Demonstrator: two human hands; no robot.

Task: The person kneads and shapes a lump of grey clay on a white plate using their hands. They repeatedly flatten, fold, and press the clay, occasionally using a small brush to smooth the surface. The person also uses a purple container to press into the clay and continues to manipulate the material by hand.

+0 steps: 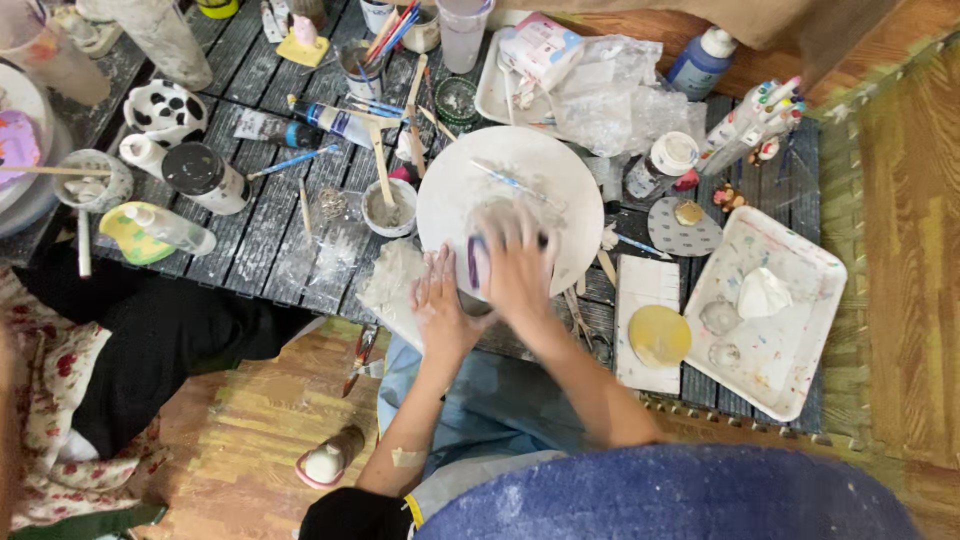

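A round white plate (520,170) lies in the middle of a dark slatted table (270,230). My right hand (517,262) is blurred and rests on the plate's near side, its fingers closed over a small purple object (474,262). My left hand (440,300) lies flat and open at the plate's near-left rim, beside the purple object and touching a crumpled white cloth (395,280). A thin blue-tipped tool (505,180) lies across the plate. Most of the purple object is hidden under my right hand.
A white tray (800,340) with white lumps sits at the right, next to a yellow disc (658,335) on a white tile. A small cup with a stick (390,208), jars, paint tubes and brushes crowd the table's left and back. A person in black (150,340) sits at the left.
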